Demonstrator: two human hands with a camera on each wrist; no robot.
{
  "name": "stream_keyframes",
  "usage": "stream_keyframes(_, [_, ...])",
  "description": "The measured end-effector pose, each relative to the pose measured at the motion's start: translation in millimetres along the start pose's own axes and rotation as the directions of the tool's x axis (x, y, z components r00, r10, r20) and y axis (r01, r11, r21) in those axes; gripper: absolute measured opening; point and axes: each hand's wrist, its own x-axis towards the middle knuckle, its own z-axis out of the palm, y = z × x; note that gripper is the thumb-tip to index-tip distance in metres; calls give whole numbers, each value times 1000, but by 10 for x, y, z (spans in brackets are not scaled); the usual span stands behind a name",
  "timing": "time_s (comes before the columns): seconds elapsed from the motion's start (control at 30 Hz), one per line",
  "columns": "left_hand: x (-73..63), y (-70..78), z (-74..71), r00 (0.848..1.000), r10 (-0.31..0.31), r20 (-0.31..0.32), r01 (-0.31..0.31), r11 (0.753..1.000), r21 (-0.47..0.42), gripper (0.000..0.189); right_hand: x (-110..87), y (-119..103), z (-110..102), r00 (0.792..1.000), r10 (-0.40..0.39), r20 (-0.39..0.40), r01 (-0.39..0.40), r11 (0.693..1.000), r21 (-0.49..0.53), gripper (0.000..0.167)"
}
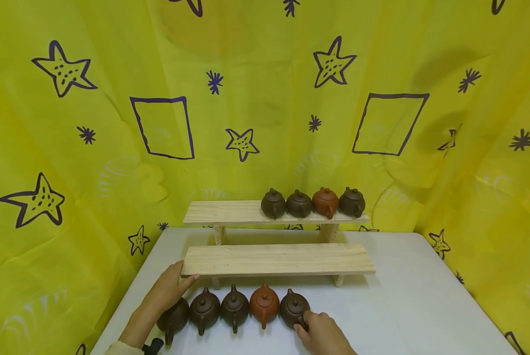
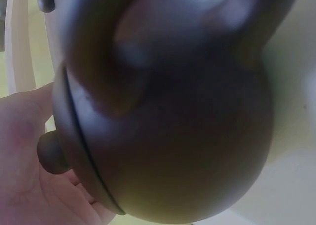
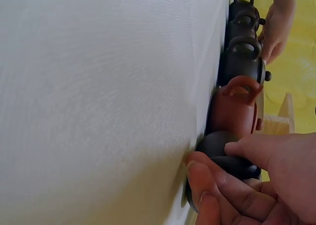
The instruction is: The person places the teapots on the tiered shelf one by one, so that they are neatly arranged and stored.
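My right hand (image 1: 324, 333) pinches the handle of a dark brown teapot (image 1: 293, 305) at the right end of the front row; in the right wrist view, thumb and fingers (image 3: 247, 185) meet around that handle. My left hand (image 1: 169, 286) touches the left front corner of the lower wooden shelf (image 1: 278, 260), thumb along its front edge; its other fingertips are partly hidden. Below the left hand stands another dark teapot (image 1: 173, 318), which fills the left wrist view before the open palm (image 2: 29, 156). Between them stand two dark teapots (image 1: 205, 308) and a reddish-brown teapot (image 1: 264, 304).
On the upper wooden shelf (image 1: 222, 212), several teapots (image 1: 298, 203) line its right part, one reddish-brown. Both shelves stand on a white table (image 1: 407, 296). Yellow cloth (image 1: 265, 59) with drawn stars hangs behind and on both sides.
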Motion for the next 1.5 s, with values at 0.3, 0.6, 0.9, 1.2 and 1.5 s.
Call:
stream_keyframes(0.3, [25, 6, -13, 1000, -2, 6, 2, 1000, 14, 71, 3, -1, -8, 999, -19, -46, 19, 1000, -14, 26])
stream_keyframes(0.6, [12, -1, 3, 1000, 0, 0, 0, 1000, -3, 68, -55, -17, -107, 997, -21, -71, 21, 1000, -6, 27])
stream_keyframes(0.9, [7, 3, 4, 1000, 2, -4, -2, 1000, 2, 67, -85, -153, -342, 995, -88, -43, 90, 995, 53, 29])
stream_keyframes(1.2, [-6, 7, -11, 1000, -4, 2, 4, 1000, 16, 69, 24, -398, -622, 990, -132, -42, 135, 986, 102, 28])
stream_keyframes(1.5, [-6, 32, -35, 1000, -21, 7, 21, 1000, 21, 72, 337, -623, -803, 972, -146, -186, 155, 987, 32, 32])
